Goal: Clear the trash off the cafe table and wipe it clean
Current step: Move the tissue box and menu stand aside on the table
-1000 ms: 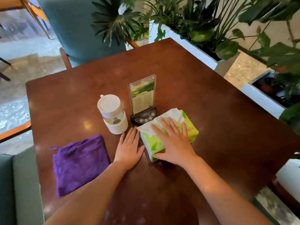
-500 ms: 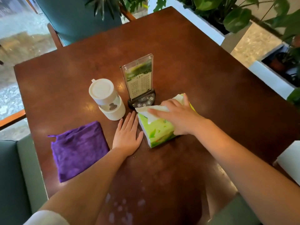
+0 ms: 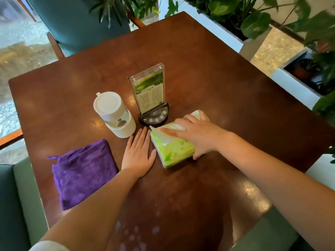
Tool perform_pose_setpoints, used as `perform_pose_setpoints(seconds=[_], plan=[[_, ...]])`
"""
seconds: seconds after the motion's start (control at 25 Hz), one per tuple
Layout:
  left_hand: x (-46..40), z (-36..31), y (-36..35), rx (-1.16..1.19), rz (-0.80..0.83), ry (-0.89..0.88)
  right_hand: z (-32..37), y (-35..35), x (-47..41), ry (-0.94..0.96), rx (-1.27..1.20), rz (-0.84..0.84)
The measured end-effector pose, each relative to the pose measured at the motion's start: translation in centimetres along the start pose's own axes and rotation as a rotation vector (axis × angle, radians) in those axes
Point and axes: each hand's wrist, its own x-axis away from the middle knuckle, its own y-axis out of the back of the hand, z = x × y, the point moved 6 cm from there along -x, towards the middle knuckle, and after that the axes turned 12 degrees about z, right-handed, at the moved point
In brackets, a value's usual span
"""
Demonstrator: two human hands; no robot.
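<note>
A: Which step is in hand?

B: A tissue is judged to be in the course of being drawn. The right hand (image 3: 197, 134) is laid across the top of the tissue pack (image 3: 174, 147), fingers flat over the white sheet at the opening and thumb against the pack's near side; whether a sheet is actually pinched cannot be told. The left hand (image 3: 138, 153) is spread palm down on the counter (image 3: 217, 84), grasping nothing, just beside the pack's left end.

A: Where is the pack, and how is it laid?

B: It is found near the middle of the counter, just in front of the menu stand (image 3: 150, 95). Its long axis is run from the near-left toward the far-right edge, with the loose tissue pointed at the stand's base.

A: What is called for next?

B: Probably the pack must be held down while one sheet is lifted clear. The white cup (image 3: 114, 115), left of the stand, is presumably to be removed as trash; the purple cloth (image 3: 83, 171) toward the near-left corner is untouched, and pale spots (image 3: 134, 230) by the near edge remain to be wiped.
</note>
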Motion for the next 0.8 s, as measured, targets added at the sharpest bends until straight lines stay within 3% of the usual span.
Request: perform_pose_setpoints(seconds=[0.12, 0.28, 0.56, 0.8], plan=[[0.0, 0.1, 0.1, 0.009, -0.002, 0.004, 0.1, 0.3, 0.3, 0.013, 0.067, -0.083], [0.0, -0.1, 0.2, 0.002, -0.003, 0.003, 0.3, -0.3, 1.9, -0.082, -0.025, -0.194], [0.2, -0.1, 0.4, 0.010, -0.009, 0.001, -3.0, -0.8, 6.0, -0.533, -0.119, -0.512], [0.2, -0.3, 0.5, 0.002, -0.045, 0.004, -11.0, 0.0, 4.7, -0.797, -0.257, -0.456]])
